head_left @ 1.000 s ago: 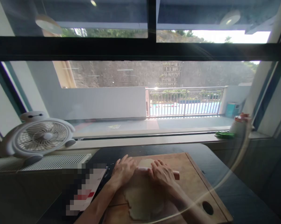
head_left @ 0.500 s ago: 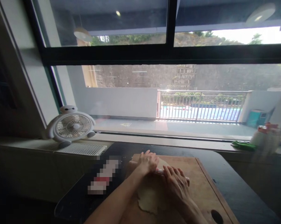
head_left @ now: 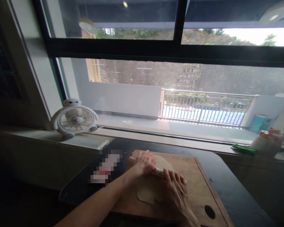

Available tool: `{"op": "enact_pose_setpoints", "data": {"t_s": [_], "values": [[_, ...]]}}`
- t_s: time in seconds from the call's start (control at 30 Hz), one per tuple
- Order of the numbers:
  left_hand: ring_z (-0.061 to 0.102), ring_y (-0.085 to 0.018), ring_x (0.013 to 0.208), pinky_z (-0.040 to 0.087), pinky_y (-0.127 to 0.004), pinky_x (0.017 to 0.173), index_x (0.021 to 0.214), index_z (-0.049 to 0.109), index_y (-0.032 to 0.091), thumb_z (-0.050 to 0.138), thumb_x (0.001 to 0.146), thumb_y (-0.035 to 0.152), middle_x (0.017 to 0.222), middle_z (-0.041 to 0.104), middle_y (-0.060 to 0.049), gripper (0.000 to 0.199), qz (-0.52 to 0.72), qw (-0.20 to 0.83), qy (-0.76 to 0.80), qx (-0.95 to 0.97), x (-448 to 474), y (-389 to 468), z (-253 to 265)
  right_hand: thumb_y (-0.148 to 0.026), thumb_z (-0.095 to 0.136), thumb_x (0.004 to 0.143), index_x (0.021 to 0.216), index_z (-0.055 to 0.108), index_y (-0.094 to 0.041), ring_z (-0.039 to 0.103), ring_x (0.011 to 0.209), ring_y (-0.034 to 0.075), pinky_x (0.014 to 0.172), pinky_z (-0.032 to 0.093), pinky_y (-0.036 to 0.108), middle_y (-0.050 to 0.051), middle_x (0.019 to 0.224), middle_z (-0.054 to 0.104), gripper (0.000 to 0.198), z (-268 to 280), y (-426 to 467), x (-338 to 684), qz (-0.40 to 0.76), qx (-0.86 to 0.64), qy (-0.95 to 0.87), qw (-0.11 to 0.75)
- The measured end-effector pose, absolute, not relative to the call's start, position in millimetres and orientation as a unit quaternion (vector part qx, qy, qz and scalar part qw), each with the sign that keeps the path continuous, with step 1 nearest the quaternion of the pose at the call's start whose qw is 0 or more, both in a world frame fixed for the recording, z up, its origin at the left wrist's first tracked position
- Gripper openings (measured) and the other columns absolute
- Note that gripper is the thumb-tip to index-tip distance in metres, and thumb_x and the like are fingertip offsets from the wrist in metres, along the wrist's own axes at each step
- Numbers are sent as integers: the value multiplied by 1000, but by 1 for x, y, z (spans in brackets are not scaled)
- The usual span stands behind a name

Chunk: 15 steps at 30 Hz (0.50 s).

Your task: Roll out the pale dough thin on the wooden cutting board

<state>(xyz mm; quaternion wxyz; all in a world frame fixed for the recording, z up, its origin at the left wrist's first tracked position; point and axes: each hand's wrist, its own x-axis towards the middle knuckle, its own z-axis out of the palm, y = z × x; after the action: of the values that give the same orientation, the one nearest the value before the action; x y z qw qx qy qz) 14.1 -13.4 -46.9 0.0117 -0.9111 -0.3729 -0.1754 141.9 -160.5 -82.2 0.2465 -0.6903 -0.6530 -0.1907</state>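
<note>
Resting palm-down on a slim rolling pin (head_left: 159, 171), the left hand (head_left: 144, 162) and right hand (head_left: 177, 186) sit loosely open, fingers slightly bent over it, not wrapped around. I see the pin lying across a thin dough sheet (head_left: 148, 193) on the wooden board (head_left: 191, 198), atop a dark table (head_left: 236, 186). Left, by the window (head_left: 123, 73), stands a white fan (head_left: 79, 119).
</note>
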Motion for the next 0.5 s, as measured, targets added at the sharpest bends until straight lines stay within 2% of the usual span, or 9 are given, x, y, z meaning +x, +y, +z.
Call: {"op": "enact_pose_setpoints", "data": {"t_s": [0.2,0.4,0.5], "values": [[34,-23,128,21,-44,107,123,51,20,24,92,42,133,49,-7,46,-197,33,-362,-911,-16,-46,-52,-23,43,86,124,47,-22,50,98,24,90,32,38,8,110,58,38,-89,-177,132,-210,-669,-662,265],[45,-25,117,28,-47,101,105,61,21,22,91,44,116,61,-7,48,-123,-4,-403,-907,18,-19,-43,-25,40,89,118,51,-22,52,94,22,89,32,37,6,102,60,31,-80,-161,147,-188,-684,-661,245],[42,-27,120,30,-50,98,107,60,22,22,90,48,116,60,-9,50,-93,-27,-418,-903,41,7,-40,-25,39,90,116,53,-23,52,96,22,90,31,38,6,102,60,29,-75,-151,154,-183,-695,-650,246]]}}
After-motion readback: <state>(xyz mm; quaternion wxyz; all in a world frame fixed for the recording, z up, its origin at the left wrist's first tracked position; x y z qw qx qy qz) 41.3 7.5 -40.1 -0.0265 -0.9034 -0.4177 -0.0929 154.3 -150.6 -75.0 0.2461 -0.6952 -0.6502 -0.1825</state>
